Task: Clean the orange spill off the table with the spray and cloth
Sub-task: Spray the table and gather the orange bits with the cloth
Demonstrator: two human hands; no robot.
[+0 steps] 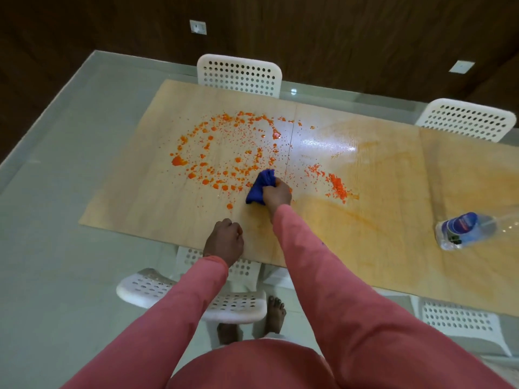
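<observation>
A pale wooden worktop (140, 203) stands on a glossy grey floor before a dark panelled wall, with white perforated chairs (196, 293) tucked around it. Nearest the person, the left hand (224, 241) rests at the worktop's near edge, fingers curled into a loose fist with nothing in it. Just beyond, the right hand (276, 193) grips a bunched blue cloth (259, 188), pressing it down at the near right rim of the orange spill (222, 153). The cloth's long axis runs from the hand up and away, its free end pointing into the ring of droplets. To do this wipe well, I would judge it best to drag the blobs inward toward the middle, not scatter them, refolding to a clean face as the cloth loads up. A second patch of orange crumbs (337, 186) lies to the right, beside a smeared, wet-looking stretch. The spray bottle (463, 230) lies tipped on its side well off to the right, base toward the spill, its top cut off by the frame edge.
</observation>
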